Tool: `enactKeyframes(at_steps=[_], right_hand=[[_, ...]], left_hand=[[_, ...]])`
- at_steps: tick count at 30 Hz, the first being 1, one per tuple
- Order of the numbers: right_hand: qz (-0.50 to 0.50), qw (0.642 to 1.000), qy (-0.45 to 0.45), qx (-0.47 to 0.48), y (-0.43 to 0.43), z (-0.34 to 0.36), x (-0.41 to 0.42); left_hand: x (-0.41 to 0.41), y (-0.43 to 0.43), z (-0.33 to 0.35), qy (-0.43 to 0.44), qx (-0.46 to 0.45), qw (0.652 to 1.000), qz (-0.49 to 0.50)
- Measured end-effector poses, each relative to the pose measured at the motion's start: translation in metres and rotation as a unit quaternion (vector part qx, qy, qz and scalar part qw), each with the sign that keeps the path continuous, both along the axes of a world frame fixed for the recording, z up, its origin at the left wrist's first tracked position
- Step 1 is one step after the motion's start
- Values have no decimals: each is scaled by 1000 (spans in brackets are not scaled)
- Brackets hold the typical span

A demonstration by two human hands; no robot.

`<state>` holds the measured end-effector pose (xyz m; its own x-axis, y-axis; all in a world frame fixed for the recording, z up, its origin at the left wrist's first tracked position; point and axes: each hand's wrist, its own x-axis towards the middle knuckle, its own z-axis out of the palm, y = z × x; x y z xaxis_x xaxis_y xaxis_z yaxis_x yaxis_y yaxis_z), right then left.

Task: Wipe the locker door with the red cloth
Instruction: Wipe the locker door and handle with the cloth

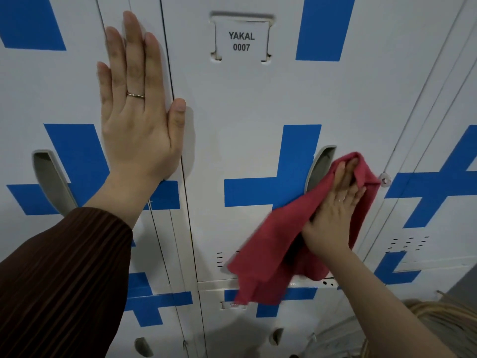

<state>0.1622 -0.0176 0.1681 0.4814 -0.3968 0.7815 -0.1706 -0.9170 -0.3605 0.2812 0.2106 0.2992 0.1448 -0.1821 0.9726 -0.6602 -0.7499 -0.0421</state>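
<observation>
Red cloth (273, 244) sits on the locker door (245, 104) beside the handle recess (318, 166), pressed under your right hand (333, 215), fingers straight, not clenched. Your left hand (136, 120) braces flat, holding nothing. You seem mid-wipe; next, sweep onward with even pressure.

The left arm's sleeve (59, 267) is dark brown and ribbed (left hand (136, 120) wears a thin ring (135, 95)).

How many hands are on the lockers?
2. The left hand lies flat, upper left; the right hand presses the red cloth on the locker door by its handle.
</observation>
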Motion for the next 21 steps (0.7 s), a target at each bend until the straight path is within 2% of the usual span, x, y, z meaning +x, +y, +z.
enactKeyframes(at_steps=[5,10,11,15,19,21], right_hand=[[-19,998,-45,-28,17,67,11],[21,984,30,-177,8,58,5],[9,985,20,-173,1,60,4],[-34,997,-58,-37,13,74,13],[11,984,14,-175,11,55,6],[-18,992,-14,-121,0,59,3]], left_hand=[[1,0,0,1,1,1000,1],[0,0,-1,0,-1,1000,-5],[0,0,-1,-1,-1,1000,-5],[1,0,-1,-1,-2,1000,0],[0,0,-1,0,-4,1000,-7],[0,0,-1,0,-6,1000,-10]])
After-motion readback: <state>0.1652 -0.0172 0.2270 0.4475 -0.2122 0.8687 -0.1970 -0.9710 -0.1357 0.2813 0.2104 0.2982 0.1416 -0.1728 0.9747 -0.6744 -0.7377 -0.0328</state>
